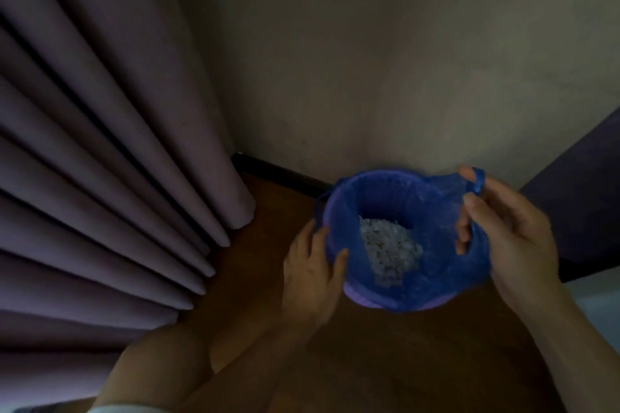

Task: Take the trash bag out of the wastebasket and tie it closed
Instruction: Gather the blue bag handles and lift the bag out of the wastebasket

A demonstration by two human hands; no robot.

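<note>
Blue trash bag [432,265] rim pinched in right hand [513,238] grip; left hand [312,275] fingers curled on opposite edge.

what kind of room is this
Probably a corner of a bedroom or living room in a home. Long purple curtains hang down to a wooden floor, a plain wall meets a dark baseboard, and a small wastebasket lined with a blue trash bag stands by it.

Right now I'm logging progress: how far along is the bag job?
Early. The right hand has pulled one side of the blue trash bag free; the left hand grips the other side. The bag still sits in the wastebasket; lifting and tying remain.
</note>
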